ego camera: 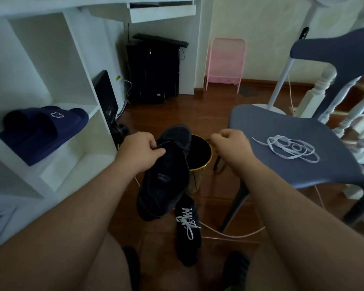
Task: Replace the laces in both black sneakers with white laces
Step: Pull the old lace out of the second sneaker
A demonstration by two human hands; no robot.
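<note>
White shelving (51, 66) stood at the left, with navy slippers (43, 131) in one compartment. A blue-grey chair (282, 156) stood at the right and carried the loose white lace (290, 149) on its seat, coiled and not yet threaded. A gold-rimmed bin (200, 164) sat on the wooden floor between the forearms.

The held black sneaker (166, 173) hung over the bin's left rim, and no white lace showed on it. The left hand (141, 152) grasped it near the upper end, thumb over the top. The second black sneaker (188, 229) lay on the floor below, already fitted with a white lace and tied.

The right hand (231, 143) was clenched over the bin's right rim, pinching a thin dark lace (218, 162) that trailed downward.

Judged status: one sneaker complete; the other apparently stripped of its dark lace, with discarding that lace, threading and tying remaining.
</note>
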